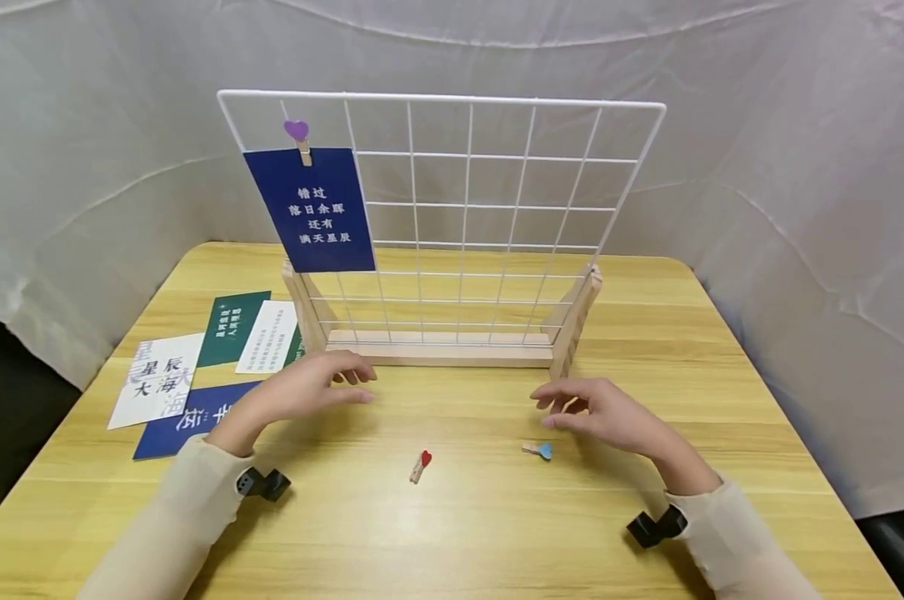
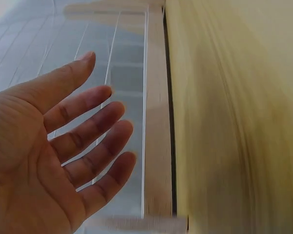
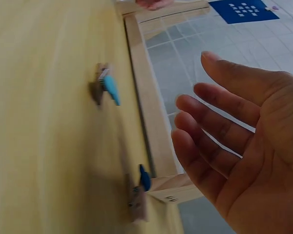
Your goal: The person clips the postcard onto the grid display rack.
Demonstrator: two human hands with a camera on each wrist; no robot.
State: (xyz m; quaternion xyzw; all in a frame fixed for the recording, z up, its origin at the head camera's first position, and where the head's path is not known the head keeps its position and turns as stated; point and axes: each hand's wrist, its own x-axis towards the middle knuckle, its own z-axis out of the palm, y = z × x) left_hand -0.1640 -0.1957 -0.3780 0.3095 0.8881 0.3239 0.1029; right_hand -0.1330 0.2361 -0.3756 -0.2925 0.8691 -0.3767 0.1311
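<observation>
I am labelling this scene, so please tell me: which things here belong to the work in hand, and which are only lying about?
In hand:
left hand, open, empty
right hand, open, empty
red-heart clip
blue-heart clip
wire grid on its wooden stand
blue card hung by a purple-heart clip

Lying about:
loose cards on the table
white backdrop cloth

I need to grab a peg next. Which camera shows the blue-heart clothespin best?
The head view: the blue-heart clothespin lies unobstructed on the table beside the right hand. The right wrist view shows it blurred; the left wrist view misses it.
</observation>
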